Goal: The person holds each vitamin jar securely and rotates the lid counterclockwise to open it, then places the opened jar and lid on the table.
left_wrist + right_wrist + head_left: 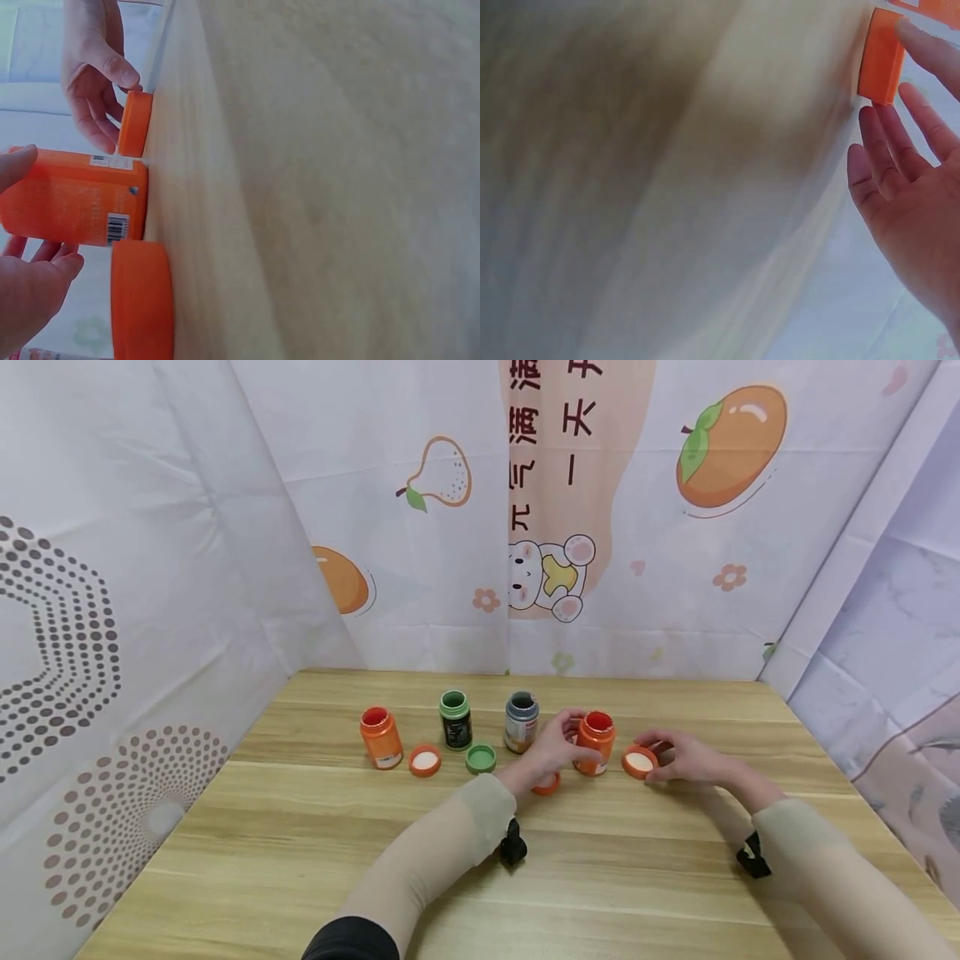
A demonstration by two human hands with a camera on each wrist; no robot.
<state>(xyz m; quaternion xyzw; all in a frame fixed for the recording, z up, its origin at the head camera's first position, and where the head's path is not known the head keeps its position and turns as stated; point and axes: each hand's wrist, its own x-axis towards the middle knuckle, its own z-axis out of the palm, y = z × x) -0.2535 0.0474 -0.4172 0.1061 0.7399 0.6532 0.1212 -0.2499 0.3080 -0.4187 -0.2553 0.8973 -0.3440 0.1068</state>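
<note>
My left hand point(553, 743) is at an uncapped orange jar point(597, 732) standing upright on the table. Its thumb lies across the jar's near face and its fingers curve round the left and far side, so it holds the jar loosely. An orange lid point(639, 762) lies hollow side up just right of that jar. My right hand point(686, 757) is beside this lid, thumb and fingertips at its right edge, fingers relaxed. In the right wrist view the fingertips meet the lid's rim point(882, 56). Another orange lid point(547, 786) lies partly hidden behind the left wrist.
Left of the hands stand an uncapped grey jar point(521, 727), an uncapped green jar point(456, 727) and another open orange jar point(382, 743). A green lid point(481, 759) and an orange lid point(425, 762) lie before them. Behind the wooden table point(637, 877) hangs a printed curtain point(450, 643).
</note>
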